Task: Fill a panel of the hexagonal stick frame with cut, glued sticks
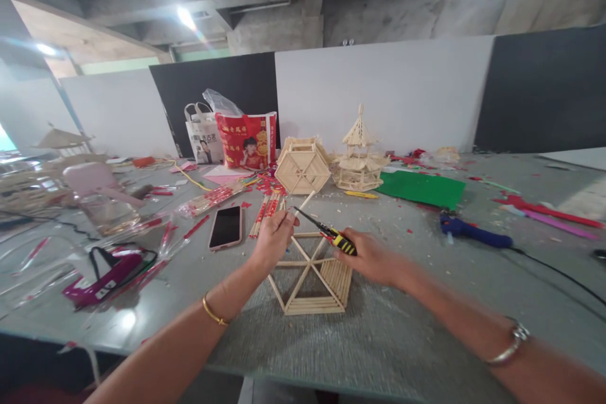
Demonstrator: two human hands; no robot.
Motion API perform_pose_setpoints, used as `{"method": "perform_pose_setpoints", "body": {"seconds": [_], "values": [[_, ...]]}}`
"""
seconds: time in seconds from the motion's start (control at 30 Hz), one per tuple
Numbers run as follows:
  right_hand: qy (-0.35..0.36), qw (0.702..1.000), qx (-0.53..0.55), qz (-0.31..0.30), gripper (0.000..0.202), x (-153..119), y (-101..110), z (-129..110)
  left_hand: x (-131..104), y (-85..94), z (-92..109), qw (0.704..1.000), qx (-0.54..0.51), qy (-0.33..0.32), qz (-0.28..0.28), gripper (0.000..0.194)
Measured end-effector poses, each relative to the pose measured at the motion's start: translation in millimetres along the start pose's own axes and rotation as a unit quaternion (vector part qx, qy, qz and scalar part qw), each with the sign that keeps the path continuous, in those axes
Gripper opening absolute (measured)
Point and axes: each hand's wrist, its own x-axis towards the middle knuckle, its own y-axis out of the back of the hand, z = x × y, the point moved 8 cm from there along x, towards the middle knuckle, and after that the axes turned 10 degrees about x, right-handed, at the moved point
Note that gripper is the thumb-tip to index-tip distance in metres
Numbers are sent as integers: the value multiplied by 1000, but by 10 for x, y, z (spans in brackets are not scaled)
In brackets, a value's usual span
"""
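My left hand (277, 233) is closed, its fingers pinching a thin wooden stick (308, 200) that sticks up to the right. In my right hand (369, 254) is a yellow-and-black handled tool (344, 243) with a long, narrow dark blade pointing up-left, its tip close to my left fingers and the stick. I cannot tell whether the blade touches the stick. Below both hands a hexagonal stick frame (315, 310) lies on the table, with spokes meeting in the middle. Rows of sticks fill its right section and part of its front one; my left hand hides its back left part.
A hexagonal stick piece (303, 170) and a small stick pagoda (360, 167) stand behind. A phone (226, 227) and wrapped sticks (213, 197) lie left. Rightward are a green sheet (421, 188) and a blue glue gun (476, 231) with a trailing cord. Bags (246, 139) stand at the back.
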Motion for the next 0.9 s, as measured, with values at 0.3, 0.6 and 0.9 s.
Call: {"method": "perform_pose_setpoints", "body": {"seconds": [0.3,0.6,0.9], "values": [[27,999,-7,18,16,28,17,19,-71,-93,87,997,-42,38,-44,42],[42,999,-17,15,17,42,41,9,-73,-138,32,985,-90,119,-89,26],[69,997,-25,37,16,1,105,-61,-154,-218,78,956,-170,160,-178,22]]}}
